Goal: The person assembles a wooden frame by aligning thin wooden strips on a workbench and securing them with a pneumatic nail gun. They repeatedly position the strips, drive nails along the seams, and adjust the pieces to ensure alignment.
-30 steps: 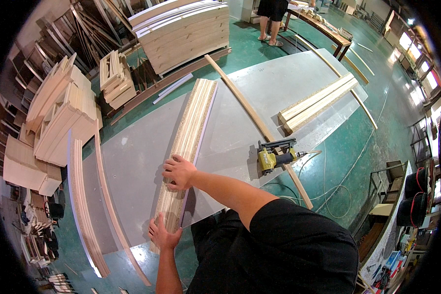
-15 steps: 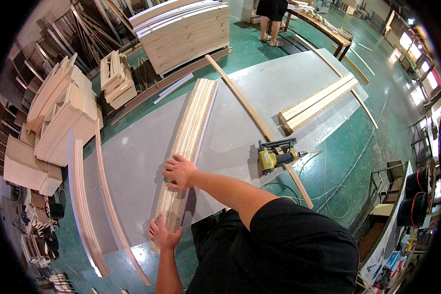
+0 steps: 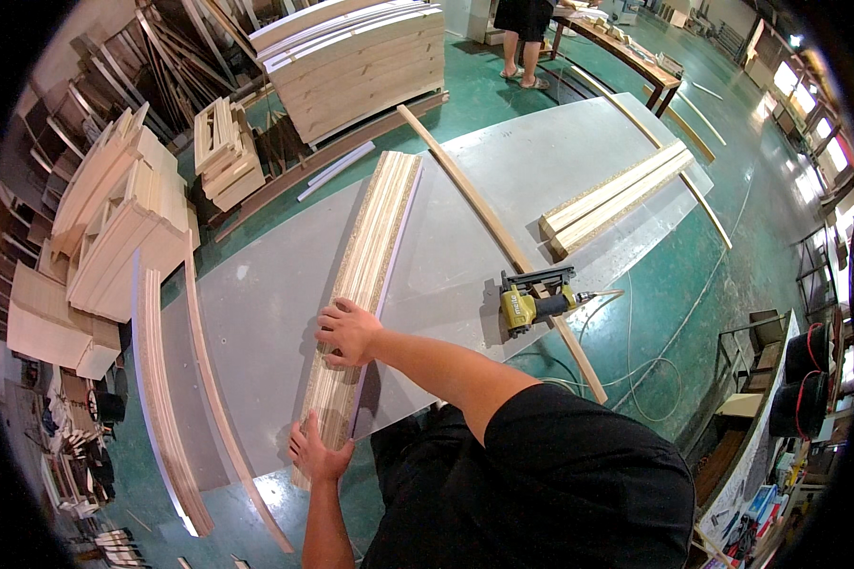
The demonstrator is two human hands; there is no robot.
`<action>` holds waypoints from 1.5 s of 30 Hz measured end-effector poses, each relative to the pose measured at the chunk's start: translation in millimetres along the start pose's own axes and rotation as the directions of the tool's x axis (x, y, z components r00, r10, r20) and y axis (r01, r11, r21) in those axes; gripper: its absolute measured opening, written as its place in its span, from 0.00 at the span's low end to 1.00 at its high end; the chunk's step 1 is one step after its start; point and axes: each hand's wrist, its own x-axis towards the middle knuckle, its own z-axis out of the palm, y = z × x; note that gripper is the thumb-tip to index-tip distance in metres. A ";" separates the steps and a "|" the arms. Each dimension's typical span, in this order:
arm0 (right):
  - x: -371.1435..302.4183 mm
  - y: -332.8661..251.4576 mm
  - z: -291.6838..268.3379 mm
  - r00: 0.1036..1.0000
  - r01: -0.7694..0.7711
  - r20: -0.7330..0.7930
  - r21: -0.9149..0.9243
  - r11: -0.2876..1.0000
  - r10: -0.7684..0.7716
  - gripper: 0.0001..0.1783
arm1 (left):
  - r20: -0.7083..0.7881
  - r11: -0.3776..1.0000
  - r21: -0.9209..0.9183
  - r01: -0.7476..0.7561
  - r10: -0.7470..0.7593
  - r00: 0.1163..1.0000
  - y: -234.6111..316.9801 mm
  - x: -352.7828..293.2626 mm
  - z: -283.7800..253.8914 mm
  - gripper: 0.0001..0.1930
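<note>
A long bundle of wooden boards lies across the grey sheet-topped table, its layered edges facing up and a pale purple strip running along its right side. My left hand grips the bundle near its closer end, fingers over the left side and thumb at the right. Farther up, my right hand reaches across it from the right, fingers curled over its top and left edge. A green and black nail gun rests on the table to the right, over a wooden batten.
Two board bundles lie at the far right of the grey table. Another bundle and a thin batten flank the left. Stacked panels stand behind. A person stands by a far bench. An air hose trails over the floor.
</note>
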 end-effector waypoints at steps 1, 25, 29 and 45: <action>-0.4 0.3 0.1 1.000 0.003 -0.007 0.002 1.000 -0.003 0.31 | 0.001 1.000 0.000 0.000 0.000 1.000 0.2 0.1 0.2 0.56; 1.4 -1.7 -4.4 0.998 -0.008 0.062 -0.016 1.000 0.008 0.31 | 0.006 1.000 -0.008 0.016 -0.016 1.000 2.9 0.0 -3.8 0.54; 0.2 1.5 3.8 1.000 0.004 -0.024 -0.001 1.000 -0.004 0.30 | -0.017 1.000 -0.022 -0.006 0.005 1.000 1.8 0.4 -1.8 0.54; 1.1 0.9 0.4 1.000 0.001 0.025 -0.005 1.000 -0.001 0.32 | -0.022 1.000 -0.010 -0.013 0.012 1.000 -1.8 0.8 2.0 0.55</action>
